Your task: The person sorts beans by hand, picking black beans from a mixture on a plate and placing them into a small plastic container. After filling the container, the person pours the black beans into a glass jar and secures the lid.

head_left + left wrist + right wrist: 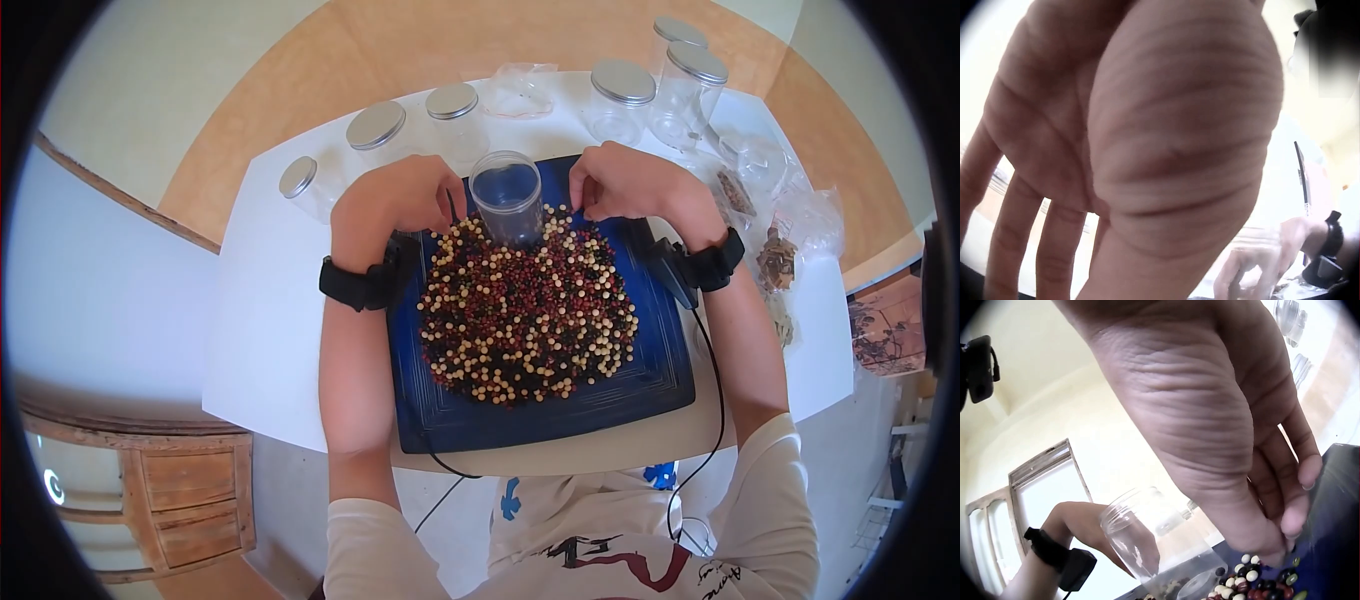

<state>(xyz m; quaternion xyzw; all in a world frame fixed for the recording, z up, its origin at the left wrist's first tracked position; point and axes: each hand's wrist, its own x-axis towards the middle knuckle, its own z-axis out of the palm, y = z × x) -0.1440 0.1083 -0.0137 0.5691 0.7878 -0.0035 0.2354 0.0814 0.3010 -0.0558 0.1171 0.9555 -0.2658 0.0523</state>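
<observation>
A pile of mixed beans [528, 320], red, black and cream with some green, covers the middle of a dark blue tray [640, 385]. An open clear jar [507, 195] stands upright at the pile's far edge, between both hands. My left hand [405, 197] points its fingers down at the pile's far left edge, beside the jar. In the left wrist view, the fingertips lie out of sight. To the jar's right, my right hand [630, 182] reaches down to the beans. Its thumb and fingertips [1297, 522] are close together right over them; I cannot tell whether they pinch a bean.
Silver-lidded clear jars [622, 95] line the far side of the white table [270, 330]. Plastic bags [775, 255], some with dried brown pieces, lie on the right. A clear bag [518, 92] rests at the back. A black cable [718, 400] runs down from the right wrist.
</observation>
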